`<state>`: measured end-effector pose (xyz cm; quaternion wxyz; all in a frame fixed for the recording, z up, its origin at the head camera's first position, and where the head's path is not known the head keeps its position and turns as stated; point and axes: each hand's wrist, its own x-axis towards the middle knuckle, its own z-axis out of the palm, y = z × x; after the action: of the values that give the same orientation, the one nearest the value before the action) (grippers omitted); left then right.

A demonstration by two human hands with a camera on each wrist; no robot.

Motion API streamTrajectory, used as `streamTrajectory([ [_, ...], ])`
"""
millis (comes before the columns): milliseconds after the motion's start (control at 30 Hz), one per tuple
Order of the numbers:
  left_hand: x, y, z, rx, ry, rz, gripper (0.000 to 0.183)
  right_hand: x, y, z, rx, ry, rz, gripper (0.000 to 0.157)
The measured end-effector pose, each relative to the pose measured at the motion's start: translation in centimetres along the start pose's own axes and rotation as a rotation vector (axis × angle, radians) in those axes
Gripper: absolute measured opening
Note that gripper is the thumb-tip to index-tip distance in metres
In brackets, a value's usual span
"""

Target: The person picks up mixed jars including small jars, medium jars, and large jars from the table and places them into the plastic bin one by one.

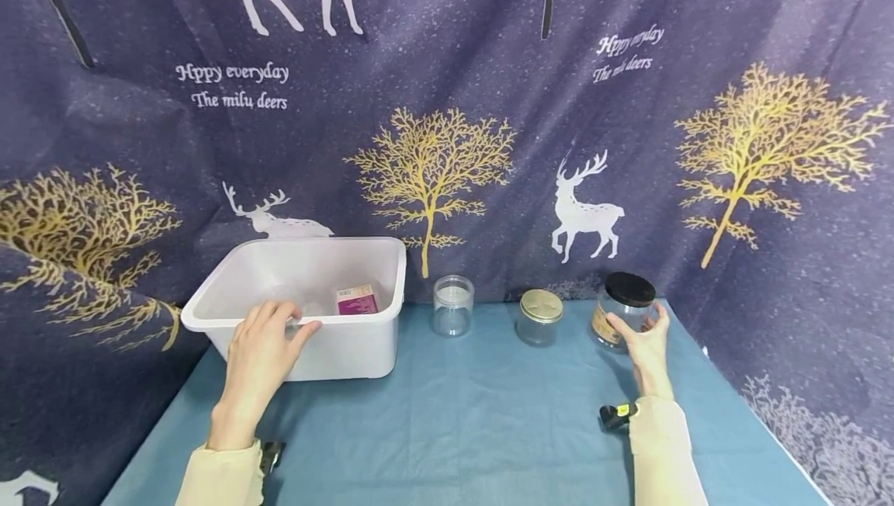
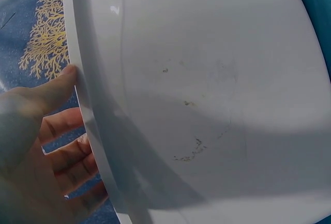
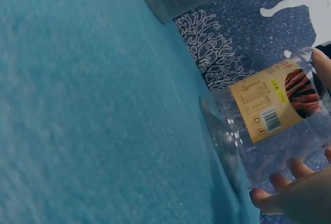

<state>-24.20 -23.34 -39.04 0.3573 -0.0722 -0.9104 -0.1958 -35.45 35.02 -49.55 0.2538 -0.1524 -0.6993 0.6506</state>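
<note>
Hands well apart. Left hand [image 1: 260, 347] at the near rim of the tub [image 1: 352, 349], fingers on the inner side, thumb on the outer; whether it grips cannot be told. Right hand [image 1: 648, 349], well right of the tub, clasps the black-lidded jar [image 3: 269, 110] between thumb and fingers. Step in hand, as judged: securing that jar. Any lift would call for a firm hold on its rounded side and clearance past the gold-lidded jar [image 1: 539, 318], nearer the tub. Clear jar [image 1: 452, 310]: near the tub's right end. Carton [image 1: 357, 301]: inside the tub. Patterned backdrop [image 1: 482, 234]: behind the tub.
</note>
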Motion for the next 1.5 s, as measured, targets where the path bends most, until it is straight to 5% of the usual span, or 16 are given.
streamTrajectory([
  [467,0.1,0.0,0.0,0.017,-0.009,-0.013,0.029,0.8,0.2,-0.6,-0.037,-0.077,-0.025,0.103],
  [1033,0.2,0.0,-0.1,0.02,-0.015,-0.013,0.029,0.9,-0.3,-0.6,-0.077,-0.016,-0.046,0.099],
  [1500,0.1,0.0,-0.1,0.013,-0.018,-0.01,0.029,0.1,-3.4,-1.3,-0.056,0.022,-0.065,0.099],
])
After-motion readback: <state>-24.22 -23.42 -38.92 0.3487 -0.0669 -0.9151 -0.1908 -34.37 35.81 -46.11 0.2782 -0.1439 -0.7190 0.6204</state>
